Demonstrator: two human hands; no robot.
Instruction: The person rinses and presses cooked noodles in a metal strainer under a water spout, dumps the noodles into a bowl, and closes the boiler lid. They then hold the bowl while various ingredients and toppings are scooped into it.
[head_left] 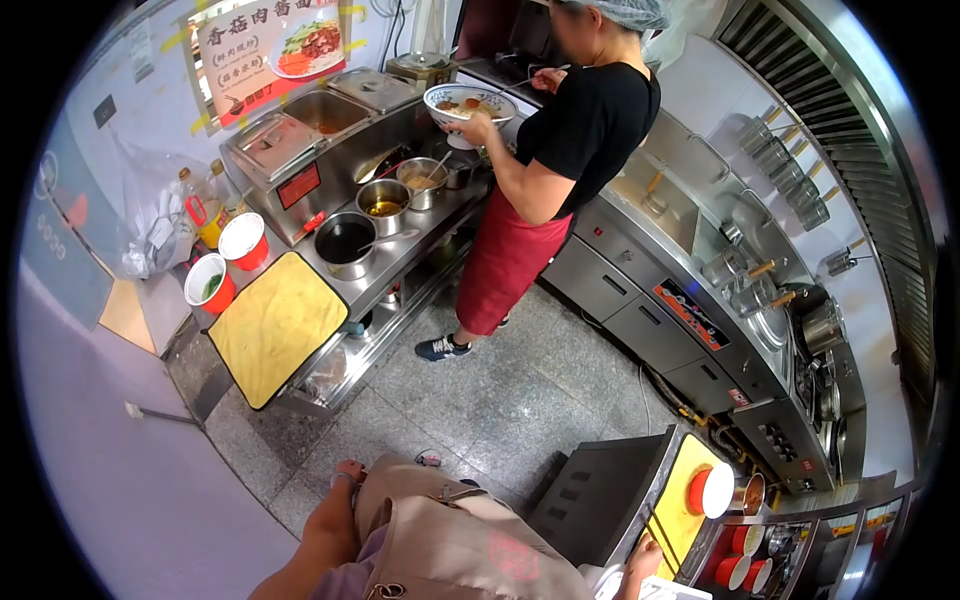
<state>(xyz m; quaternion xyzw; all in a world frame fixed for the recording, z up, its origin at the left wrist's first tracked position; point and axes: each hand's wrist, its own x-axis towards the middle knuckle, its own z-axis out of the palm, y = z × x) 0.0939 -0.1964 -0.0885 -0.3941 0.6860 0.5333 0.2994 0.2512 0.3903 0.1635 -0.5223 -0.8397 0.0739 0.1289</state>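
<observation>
My left hand (349, 470) hangs beside my beige apron (450, 530), away from the counters. It looks empty, its fingers loosely apart. At the lower right, my right hand (644, 556) is at the edge of a yellow cloth (680, 470) on a low counter. Its fingers are closed around thin dark sticks that look like chopsticks (654, 522); the grip is partly hidden. Just beyond stands a red cup with a white top (712, 490).
A person in a red apron (505, 260) holds a large patterned bowl (468, 104) at the far counter. Pots (345, 245) and red-and-white cups (243, 241) stand near another yellow cloth (278, 325). Stoves and a metal counter (640, 320) line the right.
</observation>
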